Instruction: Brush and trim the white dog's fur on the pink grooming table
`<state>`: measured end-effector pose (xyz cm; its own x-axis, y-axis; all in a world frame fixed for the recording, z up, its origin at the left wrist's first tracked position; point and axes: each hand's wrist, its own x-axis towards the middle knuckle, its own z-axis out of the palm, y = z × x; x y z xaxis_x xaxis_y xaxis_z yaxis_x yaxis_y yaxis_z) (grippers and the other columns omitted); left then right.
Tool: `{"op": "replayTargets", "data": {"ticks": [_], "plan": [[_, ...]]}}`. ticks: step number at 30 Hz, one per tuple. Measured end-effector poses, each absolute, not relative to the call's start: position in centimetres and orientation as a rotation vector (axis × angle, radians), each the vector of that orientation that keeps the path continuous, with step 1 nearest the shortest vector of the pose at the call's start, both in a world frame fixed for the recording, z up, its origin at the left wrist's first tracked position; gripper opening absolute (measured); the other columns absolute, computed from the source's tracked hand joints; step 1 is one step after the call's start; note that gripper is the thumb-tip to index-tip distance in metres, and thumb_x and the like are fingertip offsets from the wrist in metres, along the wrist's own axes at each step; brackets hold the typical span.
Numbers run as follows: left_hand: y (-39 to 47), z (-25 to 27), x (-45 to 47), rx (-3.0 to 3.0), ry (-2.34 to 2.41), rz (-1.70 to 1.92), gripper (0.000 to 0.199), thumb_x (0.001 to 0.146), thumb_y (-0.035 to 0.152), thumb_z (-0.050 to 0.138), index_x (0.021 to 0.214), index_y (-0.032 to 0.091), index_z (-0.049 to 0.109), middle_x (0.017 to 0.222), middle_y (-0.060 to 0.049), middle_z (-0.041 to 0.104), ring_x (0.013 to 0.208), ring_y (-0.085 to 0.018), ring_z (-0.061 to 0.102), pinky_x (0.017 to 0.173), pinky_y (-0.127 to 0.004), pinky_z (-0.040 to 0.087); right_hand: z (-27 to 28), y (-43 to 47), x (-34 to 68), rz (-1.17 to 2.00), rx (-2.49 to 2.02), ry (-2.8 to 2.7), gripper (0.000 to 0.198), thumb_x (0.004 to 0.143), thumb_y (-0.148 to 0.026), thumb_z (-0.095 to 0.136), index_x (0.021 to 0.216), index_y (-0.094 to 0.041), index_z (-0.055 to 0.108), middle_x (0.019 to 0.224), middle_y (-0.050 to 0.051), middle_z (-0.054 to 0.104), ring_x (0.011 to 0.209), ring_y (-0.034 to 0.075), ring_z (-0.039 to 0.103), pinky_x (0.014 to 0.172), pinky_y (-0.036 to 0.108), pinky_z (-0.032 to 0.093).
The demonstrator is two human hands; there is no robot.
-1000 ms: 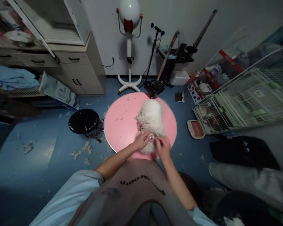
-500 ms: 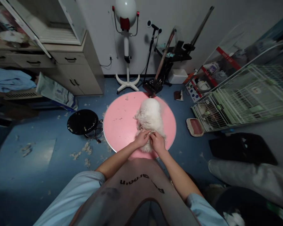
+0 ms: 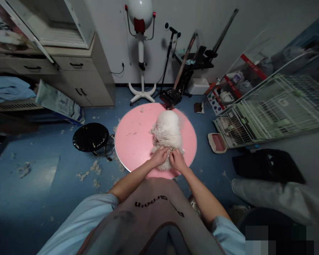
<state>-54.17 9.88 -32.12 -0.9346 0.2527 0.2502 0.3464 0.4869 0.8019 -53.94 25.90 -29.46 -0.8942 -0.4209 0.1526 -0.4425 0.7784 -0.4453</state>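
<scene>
A white, curly-coated dog [image 3: 168, 129] is on the round pink table [image 3: 133, 148], right of its middle. Both hands are at the end of the dog closest to me. My left hand [image 3: 159, 156] has its fingers closed in the coat, knuckles up. Beside it, a small gap away, my right hand [image 3: 177, 160] also pinches fur between bent fingers. Shaggy fur shows between and below the two hands. The fingertips are partly buried, so any small thing in them is hidden. The dog's head cannot be made out clearly.
A black round stool [image 3: 90, 137] stands left of the table, with fur clumps [image 3: 95, 167] on the blue floor. Behind are a white stand dryer [image 3: 140, 53] and a black stand [image 3: 172, 94]. To the right are a wire cage [image 3: 266, 113] and a litter tray [image 3: 217, 143].
My hands have drawn slightly apart on the fur, the right one moving a little outward. The whole view has shifted slightly; the dog keeps its place on the table.
</scene>
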Motion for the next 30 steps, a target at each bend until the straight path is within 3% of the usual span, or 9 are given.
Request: {"op": "replayTargets", "data": {"ticks": [15, 25, 30], "plan": [[10.5, -33.0, -53.7, -0.564, -2.705, -1.335, 0.040, 0.083, 0.010, 0.042, 0.118, 0.017, 0.059, 0.092, -0.007, 0.055, 0.086, -0.018, 0.053, 0.079, -0.029, 0.045, -31.5, 26.2, -53.3, 1.284, 0.438, -2.803, 0.021, 0.086, -0.028, 0.039, 0.067, -0.022, 0.046, 0.070, 0.001, 0.049, 0.073, 0.018, 0.045, 0.070, 0.031, 0.037], [10.5, -32.6, -53.4, -0.593, -2.704, -1.332, 0.036, 0.082, 0.007, 0.041, 0.111, 0.015, 0.061, 0.088, -0.007, 0.053, 0.083, -0.019, 0.052, 0.076, -0.030, 0.044, -32.8, 26.5, -53.0, 1.500, 0.217, -2.741, 0.023, 0.085, -0.033, 0.038, 0.068, -0.021, 0.049, 0.074, 0.003, 0.053, 0.077, 0.019, 0.050, 0.074, 0.033, 0.042], [10.2, -32.6, -53.6, -0.579, -2.708, -1.370, 0.027, 0.083, 0.010, 0.040, 0.098, 0.015, 0.063, 0.084, -0.006, 0.052, 0.081, -0.017, 0.051, 0.076, -0.028, 0.044, -31.5, 26.0, -52.0, 1.356, 0.267, -2.795, 0.025, 0.088, -0.035, 0.039, 0.079, -0.019, 0.056, 0.082, 0.005, 0.055, 0.083, 0.020, 0.053, 0.079, 0.034, 0.043]]}}
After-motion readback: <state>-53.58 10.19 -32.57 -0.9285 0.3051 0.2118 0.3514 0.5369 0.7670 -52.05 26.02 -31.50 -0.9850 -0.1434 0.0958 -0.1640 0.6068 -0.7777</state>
